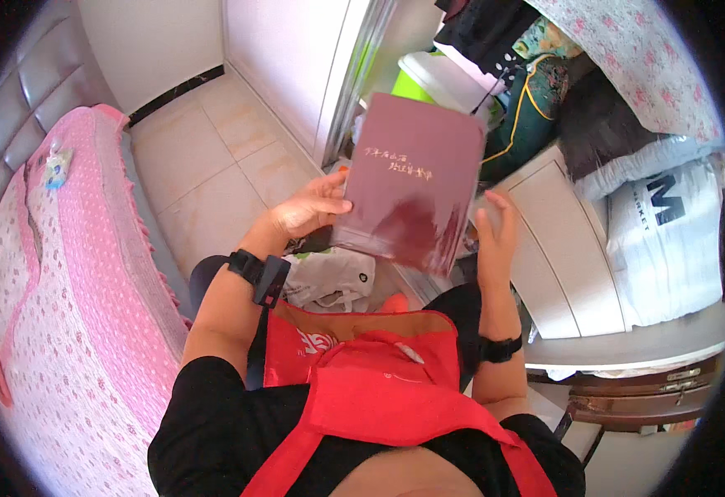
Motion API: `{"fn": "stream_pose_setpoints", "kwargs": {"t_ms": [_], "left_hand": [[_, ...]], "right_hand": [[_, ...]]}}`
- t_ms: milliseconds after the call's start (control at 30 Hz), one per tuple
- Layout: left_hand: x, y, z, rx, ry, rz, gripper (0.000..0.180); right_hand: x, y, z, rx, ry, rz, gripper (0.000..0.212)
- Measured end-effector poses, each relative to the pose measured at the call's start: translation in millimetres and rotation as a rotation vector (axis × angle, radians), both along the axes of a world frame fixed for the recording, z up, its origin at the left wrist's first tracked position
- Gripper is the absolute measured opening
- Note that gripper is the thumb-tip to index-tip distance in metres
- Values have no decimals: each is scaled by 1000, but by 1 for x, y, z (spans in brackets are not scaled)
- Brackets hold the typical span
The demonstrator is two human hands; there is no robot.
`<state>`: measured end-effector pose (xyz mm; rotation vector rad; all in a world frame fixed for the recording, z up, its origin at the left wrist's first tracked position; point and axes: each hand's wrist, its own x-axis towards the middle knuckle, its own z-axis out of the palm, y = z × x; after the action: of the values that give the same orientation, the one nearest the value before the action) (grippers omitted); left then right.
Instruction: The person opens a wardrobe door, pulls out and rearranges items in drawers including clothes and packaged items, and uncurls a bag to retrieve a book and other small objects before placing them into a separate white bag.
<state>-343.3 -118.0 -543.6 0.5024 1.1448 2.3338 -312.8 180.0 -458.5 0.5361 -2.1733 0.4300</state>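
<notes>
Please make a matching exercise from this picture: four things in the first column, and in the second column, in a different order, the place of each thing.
Things:
1. dark red hardcover book
2. pink quilted bed cover
3. red fabric bag
4. white pillow with black print

Places:
A. at the person's left side
B. at the far right, on a pile of bedding
C. between the left hand and the right hand
D. in front of the person's body, under the book

Pairs: 1-C, 2-A, 3-D, 4-B
</notes>
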Motion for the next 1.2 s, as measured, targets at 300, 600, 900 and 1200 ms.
{"fn": "stream_pose_setpoints", "kwargs": {"t_ms": [300, 600, 900, 1200], "left_hand": [[-5, -3, -17, 34, -45, 88, 50], [-3, -4, -11, -10, -97, 107, 49], [3, -9, -27, -95, -213, 43, 52], [0, 1, -66, -255, -305, -105, 44]], "right_hand": [[6, -30, -52, -1025, -1069, 346, 33], [1, -26, -63, -1060, -1117, 318, 28], [-1, -17, -90, -1060, -1259, 319, 26], [-20, -15, -123, -1289, -1334, 308, 37]]}}
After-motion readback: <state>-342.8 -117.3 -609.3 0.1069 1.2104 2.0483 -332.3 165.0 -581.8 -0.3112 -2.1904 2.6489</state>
